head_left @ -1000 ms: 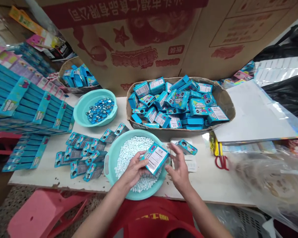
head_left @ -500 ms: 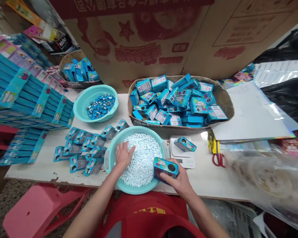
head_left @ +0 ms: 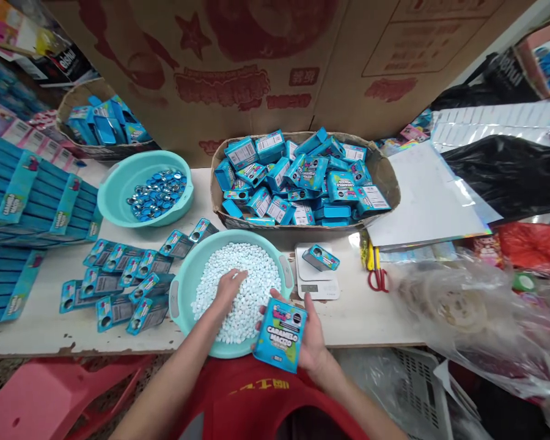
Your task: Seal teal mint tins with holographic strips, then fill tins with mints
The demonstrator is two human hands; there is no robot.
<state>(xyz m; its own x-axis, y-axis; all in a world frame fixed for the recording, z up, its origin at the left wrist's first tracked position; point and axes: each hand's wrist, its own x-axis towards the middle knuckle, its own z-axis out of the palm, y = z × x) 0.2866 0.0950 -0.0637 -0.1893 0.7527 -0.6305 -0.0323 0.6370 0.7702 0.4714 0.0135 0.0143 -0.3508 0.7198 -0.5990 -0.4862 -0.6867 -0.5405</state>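
My right hand [head_left: 314,342] grips a blue candy box [head_left: 280,335] lettered "CARAMELO MACIZO", its broad printed face turned up, at the near right rim of a turquoise basin [head_left: 178,290]. Small white candies [head_left: 252,260] fill the middle of that basin. Among them is my left hand [head_left: 227,292], its fingers drawn together and their tips partly hidden by the candies. A white digital scale [head_left: 327,290] stands right of the basin with another blue box [head_left: 321,257] lying on it. Left of the basin stand several blue boxes [head_left: 114,311] with round holes in their tops.
Behind lies a cardboard tray [head_left: 387,159] heaped with blue boxes. A second turquoise basin [head_left: 112,195] holds blue and silver round pieces. Red-handled scissors [head_left: 376,280] lie right of the scale, near clear plastic bags [head_left: 458,311]. Stacked blue display boxes [head_left: 13,208] rise at left.
My right hand has tilted the candy box so its broad face shows. My left hand has moved further into the candies, fingers now closer together. The view has shifted right.
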